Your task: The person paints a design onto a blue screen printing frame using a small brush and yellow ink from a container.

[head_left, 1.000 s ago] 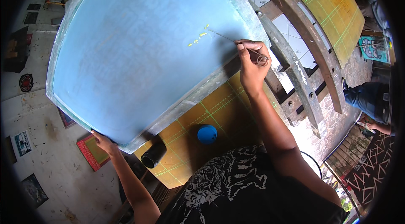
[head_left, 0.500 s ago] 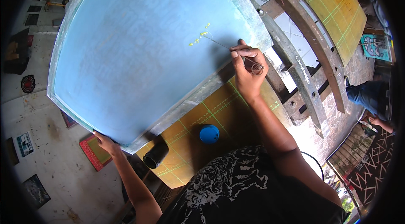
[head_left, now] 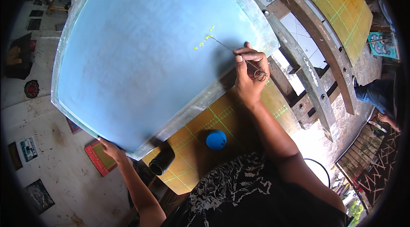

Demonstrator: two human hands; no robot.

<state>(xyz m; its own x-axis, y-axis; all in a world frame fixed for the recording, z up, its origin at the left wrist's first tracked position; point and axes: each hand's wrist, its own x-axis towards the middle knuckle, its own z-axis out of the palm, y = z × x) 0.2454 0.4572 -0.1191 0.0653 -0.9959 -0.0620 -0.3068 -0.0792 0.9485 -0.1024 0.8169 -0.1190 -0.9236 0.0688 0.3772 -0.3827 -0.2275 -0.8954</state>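
A large blue screen-printing screen (head_left: pixel 128 64) in a grey metal frame tilts up before me. My right hand (head_left: pixel 251 71) pinches a thin metal rod (head_left: pixel 223 44) with a coiled loop at its back end. The rod's tip meets a small line of yellow marks (head_left: pixel 201 44) on the blue mesh. At the screen's lower left corner, my left hand (head_left: pixel 112 150) grips the frame's edge, its fingers partly hidden behind. Below the frame lie a round blue lid or cup (head_left: pixel 216 140) and a dark bottle (head_left: pixel 162 160), on a yellowish board (head_left: pixel 192 133) with green grid lines.
Curved metal bars (head_left: pixel 314 34) with bolts run along the right. Beyond them stands another gridded board (head_left: pixel 337 7). A person in blue jeans (head_left: pixel 376 94) is at the far right. On the left, a small red-framed screen (head_left: pixel 101 157) is near the stained pale wall (head_left: pixel 47 128).
The whole view has shifted slightly right and down. The rod's tip stays at the yellow marks, and both hands keep their grips.
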